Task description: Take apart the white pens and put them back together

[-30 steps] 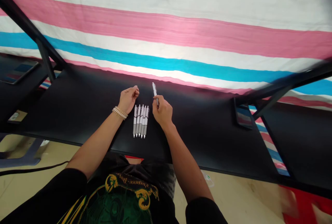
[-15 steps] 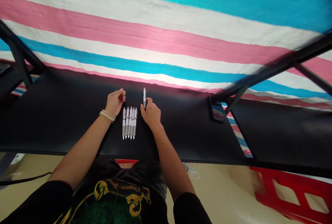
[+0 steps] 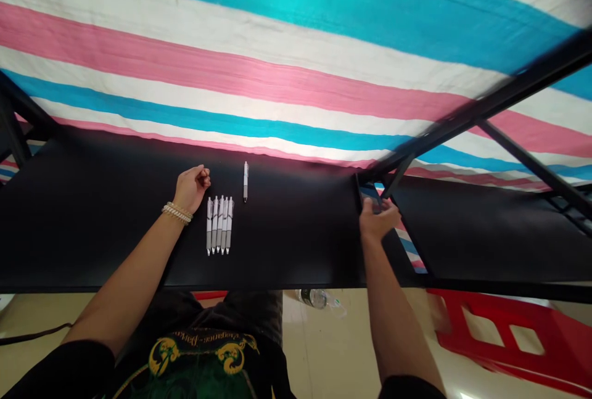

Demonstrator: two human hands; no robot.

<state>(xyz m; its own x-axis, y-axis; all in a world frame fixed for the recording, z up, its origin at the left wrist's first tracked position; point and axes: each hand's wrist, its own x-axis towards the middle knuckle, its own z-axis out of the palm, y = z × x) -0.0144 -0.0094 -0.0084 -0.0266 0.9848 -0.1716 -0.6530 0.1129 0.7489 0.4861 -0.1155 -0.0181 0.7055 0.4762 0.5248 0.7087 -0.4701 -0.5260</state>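
L hand (image 3: 189, 189) nr 5 pens (image 3: 219, 226), grip narrow, R hand (image 3: 378, 221) at phone (image 3: 370, 191), grip unclear

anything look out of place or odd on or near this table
One pen lies alone, apart from five pens lined up together; a bottle is on the floor, an odd spot. No spill shows.

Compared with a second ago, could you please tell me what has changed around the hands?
The right hand has let go of the single pen, which lies on the black table, and moved right to the phone; whether it grips the phone is unclear. The left hand stays curled beside the row of five pens, which looks unchanged.
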